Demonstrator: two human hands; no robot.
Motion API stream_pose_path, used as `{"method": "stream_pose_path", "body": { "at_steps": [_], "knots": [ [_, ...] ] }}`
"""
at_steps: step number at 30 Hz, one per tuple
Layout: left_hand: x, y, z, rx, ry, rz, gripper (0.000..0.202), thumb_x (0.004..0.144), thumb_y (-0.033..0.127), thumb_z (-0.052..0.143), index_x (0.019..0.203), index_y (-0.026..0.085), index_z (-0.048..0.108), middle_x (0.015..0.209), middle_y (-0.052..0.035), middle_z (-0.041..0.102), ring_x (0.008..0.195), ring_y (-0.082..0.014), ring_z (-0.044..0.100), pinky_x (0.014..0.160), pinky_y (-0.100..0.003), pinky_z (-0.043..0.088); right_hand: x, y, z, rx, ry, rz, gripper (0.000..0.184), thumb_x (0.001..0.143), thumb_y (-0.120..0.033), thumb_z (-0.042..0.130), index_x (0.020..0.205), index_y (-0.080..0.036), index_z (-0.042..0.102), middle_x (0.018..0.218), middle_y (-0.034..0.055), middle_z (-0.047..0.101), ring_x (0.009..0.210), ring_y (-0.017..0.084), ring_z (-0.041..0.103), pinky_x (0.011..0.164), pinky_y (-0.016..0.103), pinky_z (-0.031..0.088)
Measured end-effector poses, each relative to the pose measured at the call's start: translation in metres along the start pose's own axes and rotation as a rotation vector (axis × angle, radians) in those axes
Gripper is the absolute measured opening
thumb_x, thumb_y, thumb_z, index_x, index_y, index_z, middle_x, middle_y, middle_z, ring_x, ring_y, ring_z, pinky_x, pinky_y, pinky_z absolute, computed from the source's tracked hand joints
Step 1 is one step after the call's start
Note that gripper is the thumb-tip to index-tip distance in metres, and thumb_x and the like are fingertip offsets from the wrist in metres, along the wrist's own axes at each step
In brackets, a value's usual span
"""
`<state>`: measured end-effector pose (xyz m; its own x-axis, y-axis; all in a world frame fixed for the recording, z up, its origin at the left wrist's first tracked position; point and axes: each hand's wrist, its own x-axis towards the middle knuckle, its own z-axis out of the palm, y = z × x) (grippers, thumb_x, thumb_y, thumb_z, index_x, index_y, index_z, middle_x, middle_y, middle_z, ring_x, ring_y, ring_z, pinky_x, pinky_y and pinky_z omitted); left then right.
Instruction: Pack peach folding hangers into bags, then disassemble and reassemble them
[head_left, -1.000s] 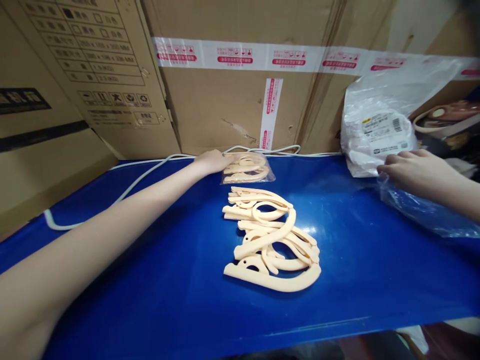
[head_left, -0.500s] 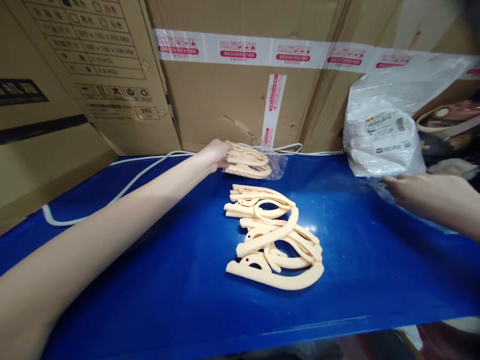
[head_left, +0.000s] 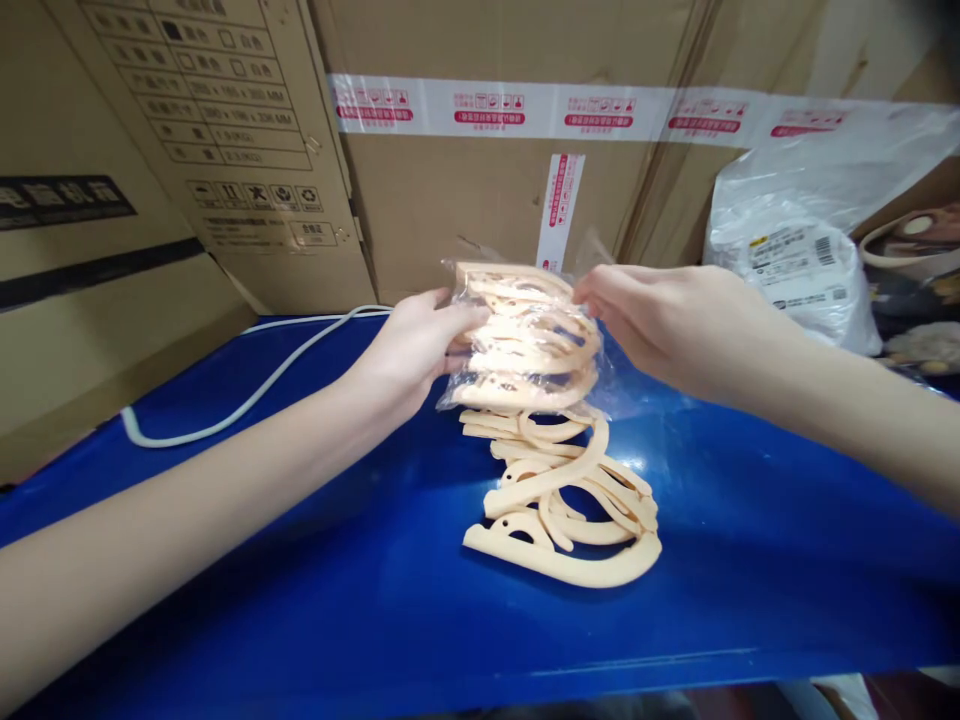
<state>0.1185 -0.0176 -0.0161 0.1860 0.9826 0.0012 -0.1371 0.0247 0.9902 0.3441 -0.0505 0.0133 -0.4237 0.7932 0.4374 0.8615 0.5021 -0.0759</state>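
A clear plastic bag of cream folding hangers [head_left: 525, 335] is lifted above the blue surface, its film shining with glare. My left hand [head_left: 420, 345] is closed on the bag's left side, thumb on the front. At the bag's upper right edge, my right hand [head_left: 637, 305] pinches the film; its fingertips are partly hidden. Just in front of the bag, several loose cream folding hangers [head_left: 585, 568] lie overlapped in a pile, and the bag covers the pile's far end.
Cardboard boxes [head_left: 442, 200] stand along the back and left of the blue table [head_left: 337, 600]. A white cable [head_left: 262, 385] curves across the left side. At the right back sits a white plastic-wrapped package [head_left: 795, 270] with a label, beside other items.
The bag of hangers has been raised and brought nearer by my left hand. My right hand has moved left from beside the white package to the bag's right edge.
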Motion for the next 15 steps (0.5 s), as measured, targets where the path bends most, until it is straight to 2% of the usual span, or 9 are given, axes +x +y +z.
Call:
{"method": "stream_pose_path", "body": {
  "at_steps": [2, 4, 6, 8, 10, 13, 15],
  "knots": [
    [-0.016, -0.001, -0.012, 0.017, -0.064, -0.018, 0.026, 0.086, 0.011, 0.061, 0.111, 0.01, 0.069, 0.101, -0.0125, 0.076, 0.088, -0.0234, 0.073, 0.075, -0.031, 0.06, 0.004, 0.018, 0.007, 0.039, -0.043, 0.071, 0.021, 0.088, -0.023, 0.055, 0.103, -0.027, 0.068, 0.077, 0.0022, 0.07, 0.068, 0.022, 0.065, 0.072, 0.037, 0.046],
    [-0.03, -0.003, -0.021, 0.009, -0.068, -0.046, 0.028, 0.087, 0.012, 0.061, 0.114, 0.013, 0.069, 0.105, -0.0114, 0.076, 0.086, -0.022, 0.074, 0.068, -0.028, 0.061, 0.004, 0.032, 0.016, 0.228, -0.148, 0.134, 0.016, 0.086, -0.027, 0.057, 0.098, -0.025, 0.067, 0.072, 0.0002, 0.07, 0.063, 0.019, 0.064, 0.066, 0.033, 0.046],
    [-0.041, -0.005, -0.025, -0.015, -0.035, -0.082, 0.031, 0.089, 0.012, 0.061, 0.119, 0.017, 0.067, 0.11, -0.0095, 0.076, 0.084, -0.0199, 0.075, 0.063, -0.024, 0.06, 0.001, 0.034, 0.023, 0.473, -0.265, 0.194, 0.016, 0.086, -0.036, 0.059, 0.091, -0.025, 0.069, 0.07, 0.0001, 0.07, 0.061, 0.018, 0.063, 0.06, 0.03, 0.047],
    [-0.049, -0.007, -0.025, -0.042, -0.002, -0.123, 0.034, 0.091, 0.011, 0.06, 0.123, 0.019, 0.063, 0.112, -0.0093, 0.075, 0.082, -0.0189, 0.075, 0.059, -0.022, 0.059, -0.004, 0.027, 0.028, 0.723, -0.344, 0.267, 0.021, 0.085, -0.043, 0.062, 0.089, -0.024, 0.071, 0.074, 0.0013, 0.071, 0.063, 0.016, 0.063, 0.058, 0.028, 0.048],
    [-0.055, -0.009, -0.023, -0.072, 0.005, -0.133, 0.037, 0.092, 0.009, 0.058, 0.128, 0.019, 0.059, 0.114, -0.0098, 0.075, 0.082, -0.0185, 0.075, 0.058, -0.021, 0.059, -0.008, 0.015, 0.031, 0.971, -0.375, 0.355, 0.023, 0.084, -0.044, 0.066, 0.093, -0.025, 0.074, 0.083, 0.0029, 0.073, 0.07, 0.017, 0.065, 0.063, 0.028, 0.052],
    [-0.057, -0.011, -0.02, -0.102, -0.025, -0.12, 0.04, 0.094, 0.01, 0.057, 0.132, 0.018, 0.057, 0.116, -0.0106, 0.074, 0.087, -0.0187, 0.075, 0.06, -0.02, 0.06, -0.012, 0.0, 0.032, 1.278, -0.416, 0.465, 0.028, 0.084, -0.039, 0.07, 0.109, -0.027, 0.074, 0.098, 0.0046, 0.076, 0.086, 0.021, 0.071, 0.073, 0.031, 0.058],
    [-0.055, -0.012, -0.019, -0.107, -0.068, -0.144, 0.034, 0.095, 0.013, 0.056, 0.13, 0.015, 0.06, 0.117, -0.0122, 0.074, 0.09, -0.0196, 0.075, 0.062, -0.02, 0.061, -0.012, -0.006, 0.033, 1.369, -0.431, 0.49, 0.04, 0.082, -0.034, 0.074, 0.122, -0.031, 0.069, 0.106, 0.0039, 0.077, 0.092, 0.022, 0.072, 0.074, 0.032, 0.06]
  ]
}}
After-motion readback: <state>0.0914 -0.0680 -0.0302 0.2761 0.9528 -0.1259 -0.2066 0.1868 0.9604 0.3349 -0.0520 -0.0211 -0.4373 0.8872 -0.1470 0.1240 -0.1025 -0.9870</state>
